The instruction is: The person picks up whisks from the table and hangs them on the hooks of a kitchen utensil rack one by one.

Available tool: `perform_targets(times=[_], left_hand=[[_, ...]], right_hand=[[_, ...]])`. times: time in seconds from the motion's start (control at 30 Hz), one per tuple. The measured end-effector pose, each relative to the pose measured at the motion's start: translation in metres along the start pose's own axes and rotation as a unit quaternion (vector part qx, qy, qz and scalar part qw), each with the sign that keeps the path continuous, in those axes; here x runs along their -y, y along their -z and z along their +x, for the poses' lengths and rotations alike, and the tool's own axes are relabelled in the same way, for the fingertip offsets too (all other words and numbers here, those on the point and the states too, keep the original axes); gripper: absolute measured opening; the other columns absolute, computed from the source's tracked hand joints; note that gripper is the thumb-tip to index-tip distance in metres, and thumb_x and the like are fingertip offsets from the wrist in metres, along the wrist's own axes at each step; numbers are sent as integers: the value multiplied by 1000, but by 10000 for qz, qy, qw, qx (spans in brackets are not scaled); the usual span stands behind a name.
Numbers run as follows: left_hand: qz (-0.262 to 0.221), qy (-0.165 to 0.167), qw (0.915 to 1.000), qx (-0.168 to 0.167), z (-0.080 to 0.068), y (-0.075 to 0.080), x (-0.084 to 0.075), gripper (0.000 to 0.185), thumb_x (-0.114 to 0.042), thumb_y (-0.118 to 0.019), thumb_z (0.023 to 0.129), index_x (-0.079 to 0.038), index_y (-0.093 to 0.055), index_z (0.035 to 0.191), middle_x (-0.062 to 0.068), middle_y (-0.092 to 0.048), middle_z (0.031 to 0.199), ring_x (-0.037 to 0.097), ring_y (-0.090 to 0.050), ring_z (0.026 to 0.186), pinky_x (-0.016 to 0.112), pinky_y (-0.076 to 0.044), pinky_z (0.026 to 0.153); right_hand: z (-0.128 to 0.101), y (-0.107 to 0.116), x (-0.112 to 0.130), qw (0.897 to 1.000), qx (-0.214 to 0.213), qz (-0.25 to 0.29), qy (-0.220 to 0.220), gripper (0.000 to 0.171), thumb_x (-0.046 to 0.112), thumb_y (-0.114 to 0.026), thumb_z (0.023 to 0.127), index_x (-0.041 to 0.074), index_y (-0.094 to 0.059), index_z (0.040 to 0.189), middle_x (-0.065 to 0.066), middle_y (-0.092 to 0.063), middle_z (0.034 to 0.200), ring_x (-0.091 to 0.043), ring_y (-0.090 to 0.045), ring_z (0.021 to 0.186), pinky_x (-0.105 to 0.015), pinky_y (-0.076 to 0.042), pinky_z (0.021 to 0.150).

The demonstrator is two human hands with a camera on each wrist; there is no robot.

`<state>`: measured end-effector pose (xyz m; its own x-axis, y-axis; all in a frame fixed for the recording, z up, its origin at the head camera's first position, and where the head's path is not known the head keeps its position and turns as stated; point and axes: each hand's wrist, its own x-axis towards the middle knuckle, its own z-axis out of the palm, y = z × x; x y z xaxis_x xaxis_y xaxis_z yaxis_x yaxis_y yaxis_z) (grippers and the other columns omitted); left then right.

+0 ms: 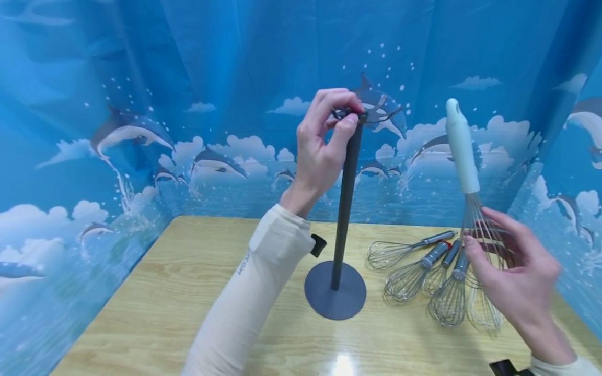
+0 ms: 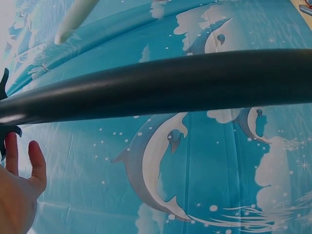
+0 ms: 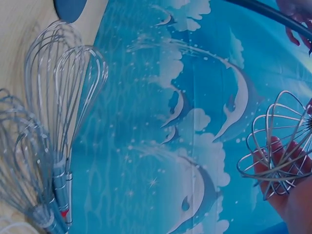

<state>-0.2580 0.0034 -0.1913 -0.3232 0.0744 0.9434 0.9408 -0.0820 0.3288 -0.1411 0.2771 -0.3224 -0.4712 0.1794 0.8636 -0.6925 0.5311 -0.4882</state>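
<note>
Dolphin-print blue sheeting walls a pale wooden table (image 1: 188, 313) where, nearest at 4 o'clock, the right hand (image 1: 514, 277) cups the springy wire cage of a light white-handled whisk (image 1: 463, 151), best gripped by its stiff handle, while farther at 12 o'clock the left hand (image 1: 324, 149) pinches the hook atop a rigid grey stand (image 1: 340, 245).

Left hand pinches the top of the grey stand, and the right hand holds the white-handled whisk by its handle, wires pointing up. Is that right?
Not quite. The head view shows the right hand holding the white-handled whisk by its wires, handle pointing up. The rest stands: the left hand pinches the top of the grey stand.
</note>
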Motion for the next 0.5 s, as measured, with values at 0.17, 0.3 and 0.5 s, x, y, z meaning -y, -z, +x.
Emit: perform_targets(times=[0.17,0.3,0.5], left_hand=[[-16,-7,10000,-20,0,-1,1,28,-14,-49,97,7,-65,107,23,-59,119,25,-58,106,28,-54,83],[-25,-1,10000,-38,0,-1,1,28,-14,-49,97,7,-65,107,23,-59,119,24,-57,106,28,-54,83],[-67,-20,10000,-66,-1,-1,1,27,-13,-49,97,7,-64,107,23,-59,118,24,-57,106,28,-54,82]], right_hand=[[2,-6,6,9993,9,288,242,56,-22,-65,70,-16,-62,126,11,-73,111,2,-71,92,-6,-55,78],[3,-15,11,9971,-47,658,372,55,-23,-64,70,-18,-61,125,5,-74,112,-2,-72,93,-8,-56,78],[4,-25,16,9916,-111,1180,524,52,-24,-62,71,-21,-60,123,-2,-75,110,-6,-73,92,-10,-57,78]])
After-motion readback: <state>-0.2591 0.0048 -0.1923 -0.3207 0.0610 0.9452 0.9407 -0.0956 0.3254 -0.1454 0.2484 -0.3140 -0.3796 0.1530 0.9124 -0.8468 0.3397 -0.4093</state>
